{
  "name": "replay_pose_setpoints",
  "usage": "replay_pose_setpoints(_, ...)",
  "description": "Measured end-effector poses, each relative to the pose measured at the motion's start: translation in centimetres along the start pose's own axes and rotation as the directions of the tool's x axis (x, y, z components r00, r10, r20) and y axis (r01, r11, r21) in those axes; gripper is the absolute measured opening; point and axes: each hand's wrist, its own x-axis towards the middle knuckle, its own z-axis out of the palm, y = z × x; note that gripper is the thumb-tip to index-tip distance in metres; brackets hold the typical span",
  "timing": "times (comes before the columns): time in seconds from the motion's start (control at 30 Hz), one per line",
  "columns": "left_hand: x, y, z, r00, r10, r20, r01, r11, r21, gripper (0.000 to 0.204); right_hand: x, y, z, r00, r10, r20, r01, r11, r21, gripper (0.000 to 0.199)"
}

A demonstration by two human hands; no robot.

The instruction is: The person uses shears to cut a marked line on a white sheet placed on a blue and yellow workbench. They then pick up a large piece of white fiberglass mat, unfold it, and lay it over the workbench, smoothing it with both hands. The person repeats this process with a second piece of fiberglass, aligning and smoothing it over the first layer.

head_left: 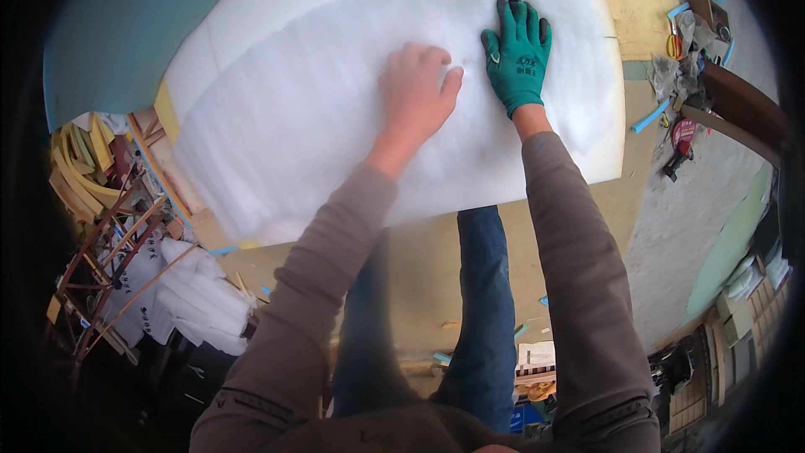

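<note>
A sheet of fluffy white wadding [293,109] lies over a pale foam slab [610,138] in front of me. My right hand [520,59], in a green glove with dark fingertips, rests flat on the wadding toward its right side, fingers stretched out. To the left of it, my bare left hand [417,96] is over the middle of the wadding, blurred by motion. Its thumb stands apart and its fingers are loosely bent, with nothing visible in them. Whether the left palm touches the sheet I cannot tell.
A blue-green sheet [159,25] is at the upper left. Below it lie yellow foam offcuts [88,155], a dark red metal frame [96,273] and white bags [189,285]. At right are scissors [673,44], plastic scraps, blue strips [650,117] and a brown curved piece [742,105].
</note>
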Motion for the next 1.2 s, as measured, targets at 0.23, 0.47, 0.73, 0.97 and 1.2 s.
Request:
replay_pose_setpoints(0.23, 1.4, 3.1, 3.5, 0.959, -0.225, -0.17, 0.268, 0.915, 0.301, 0.022, -0.1, 0.3, -1.3, 0.996, -0.077, 0.054, 0.07, 0.991, 0.116, 0.093)
replay_pose_setpoints(0.47, 1.5, 0.2, 4.0, 0.963, -0.196, -0.184, 0.227, 0.96, 0.166, 0.008, -0.3, 0.7, -0.6, 0.991, -0.126, 0.035, 0.124, 0.991, 0.059, 0.096)
replay_pose_setpoints(0.73, 0.7, -0.3, 3.5, 0.98, -0.079, -0.184, 0.111, 0.979, 0.17, 0.014, -0.3, 1.0, -0.3, 0.992, -0.118, 0.046, 0.116, 0.993, 0.037, 0.091)
replay_pose_setpoints(0.97, 0.7, -1.3, 2.7, 0.957, 0.288, -0.044, -0.275, 0.943, 0.186, 0.027, -0.4, 1.0, -0.2, 0.991, -0.119, 0.062, 0.116, 0.992, 0.043, 0.088)
replay_pose_setpoints(1.2, 1.7, -1.9, 1.1, 0.951, 0.274, 0.14, -0.305, 0.899, 0.314, 0.015, -0.3, 1.0, -0.3, 0.99, -0.116, 0.078, 0.113, 0.993, 0.044, 0.088)
